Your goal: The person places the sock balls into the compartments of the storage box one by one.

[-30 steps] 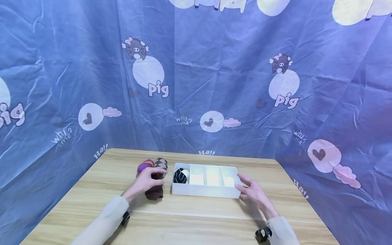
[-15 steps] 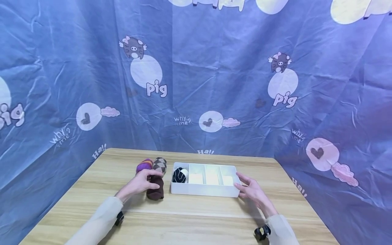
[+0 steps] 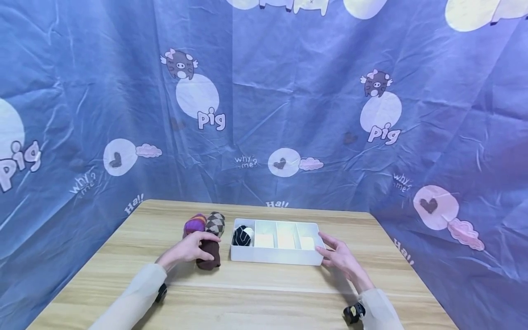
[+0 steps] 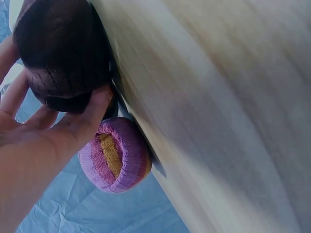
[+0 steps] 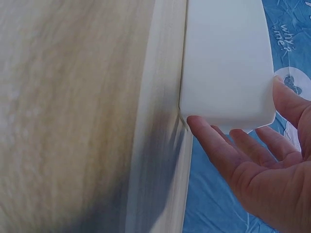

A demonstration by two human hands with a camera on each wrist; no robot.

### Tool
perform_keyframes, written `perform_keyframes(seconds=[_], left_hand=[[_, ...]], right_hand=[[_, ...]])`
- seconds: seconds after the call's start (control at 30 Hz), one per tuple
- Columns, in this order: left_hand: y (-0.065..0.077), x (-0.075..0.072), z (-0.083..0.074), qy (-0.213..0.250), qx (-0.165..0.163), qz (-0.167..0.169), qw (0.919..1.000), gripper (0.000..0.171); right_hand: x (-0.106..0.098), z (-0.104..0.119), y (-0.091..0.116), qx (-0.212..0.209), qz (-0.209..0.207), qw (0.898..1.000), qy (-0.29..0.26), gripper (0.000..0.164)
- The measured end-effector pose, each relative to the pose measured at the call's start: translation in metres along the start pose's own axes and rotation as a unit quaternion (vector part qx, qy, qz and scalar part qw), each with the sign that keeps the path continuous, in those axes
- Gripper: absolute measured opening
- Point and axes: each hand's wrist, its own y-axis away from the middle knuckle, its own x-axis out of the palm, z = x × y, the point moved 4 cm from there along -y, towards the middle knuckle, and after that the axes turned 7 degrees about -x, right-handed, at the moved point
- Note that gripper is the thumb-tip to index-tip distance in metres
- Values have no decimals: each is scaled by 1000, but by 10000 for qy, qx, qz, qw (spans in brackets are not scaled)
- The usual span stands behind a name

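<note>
On my feed the left hand [image 3: 190, 247] had thumb and fingers closed about a dark brown rolled sock [image 3: 210, 255] at the wooden table [image 3: 247, 302], while the right hand [image 3: 341, 261], fingers spread wide, touched the right end of a white box [image 3: 276, 256]. Just beyond the left hand I noted a purple striped sock [image 3: 195, 223] and a grey diamond-patterned sock [image 3: 216, 223] side by side, both left of the box. The box's leftmost of four compartments held a black sock with white lines [image 3: 242, 236]; behind the table I recorded a blue printed backdrop [image 3: 255, 101].
</note>
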Motion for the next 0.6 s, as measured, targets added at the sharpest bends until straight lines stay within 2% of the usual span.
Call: perform_keyframes(seconds=[0.3,0.6], left_hand=[[2,0,2,-16,-143,75,9999,55],[3,-2,6,-170,-246,-391,9988,48]], right_hand=[[1,2,2,-109,156,9998,-79,68],[0,-1,1,-88,4,10000,18,68]])
